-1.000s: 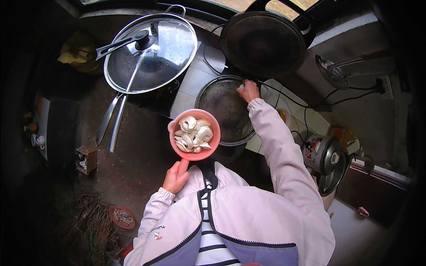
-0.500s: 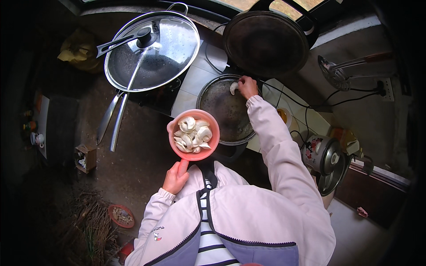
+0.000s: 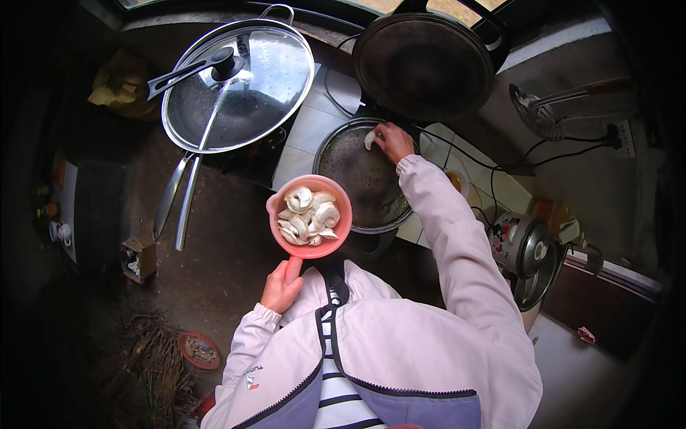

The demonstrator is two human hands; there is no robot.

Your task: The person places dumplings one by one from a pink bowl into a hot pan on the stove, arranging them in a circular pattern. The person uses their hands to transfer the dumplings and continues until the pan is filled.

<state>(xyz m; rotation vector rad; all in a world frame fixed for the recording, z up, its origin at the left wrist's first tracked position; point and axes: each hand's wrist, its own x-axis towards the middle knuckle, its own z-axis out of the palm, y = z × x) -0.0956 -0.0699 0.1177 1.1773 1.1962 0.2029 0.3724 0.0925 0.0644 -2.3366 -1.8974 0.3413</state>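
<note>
My left hand [image 3: 281, 287] is closed round the handle of a pink plastic water scoop [image 3: 274, 212], held level in front of my body. Several pale, raw-looking dumplings [image 3: 326, 214] are heaped in the scoop. Just beyond it is a round, dark electric griddle [image 3: 357, 169] with its lid [image 3: 421, 68] raised behind. Over the far part of the griddle's pan, my right hand [image 3: 395, 142] pinches the edge of one curved dumpling [image 3: 369, 140]. Whether that dumpling touches the pan, I cannot tell.
A large wok [image 3: 191, 171] under a glass lid [image 3: 268, 68] stands at the far left. Power cords [image 3: 509, 166] run across the tiles to a wall socket. On the right are a rice cooker [image 3: 516, 239] and hanging ladles [image 3: 536, 118]. Brushwood [image 3: 153, 361] lies at lower left.
My right hand and its dumpling have shifted slightly to the left over the griddle. The whole view has shifted a little; the scoop stays in my left hand.
</note>
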